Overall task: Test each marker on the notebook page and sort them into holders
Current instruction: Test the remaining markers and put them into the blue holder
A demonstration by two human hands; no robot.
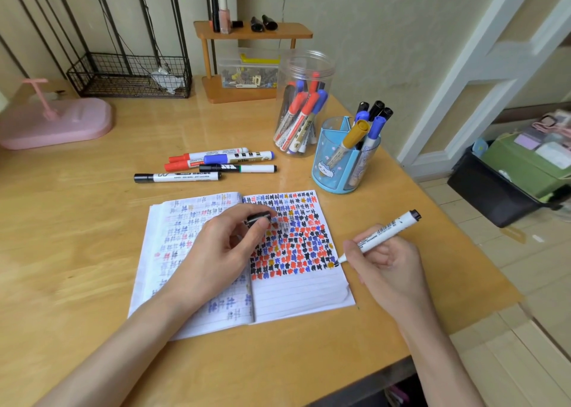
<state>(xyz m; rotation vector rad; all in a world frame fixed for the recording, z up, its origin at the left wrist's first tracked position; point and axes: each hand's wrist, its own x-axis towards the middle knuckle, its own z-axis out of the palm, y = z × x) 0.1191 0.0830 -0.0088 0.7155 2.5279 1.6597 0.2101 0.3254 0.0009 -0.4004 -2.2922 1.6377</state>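
Observation:
An open notebook [296,295] lies on the wooden desk, its right page filled with red, blue, black and yellow test marks. My right hand [386,267] grips an uncapped white marker [386,232], whose black tip touches the page at the end of the lowest row of marks. My left hand [216,252] rests on the notebook and pinches the marker's black cap [259,218]. Several capped markers [210,164] lie in a group behind the notebook. A clear jar [304,103] and a blue holder [343,156] each hold several markers.
A pink tray [58,122] sits at the far left and a wire basket [129,76] at the back. A wooden shelf [253,32] with small bottles stands over a clear box of clips [247,72]. The desk's right edge [463,239] runs close to my right hand.

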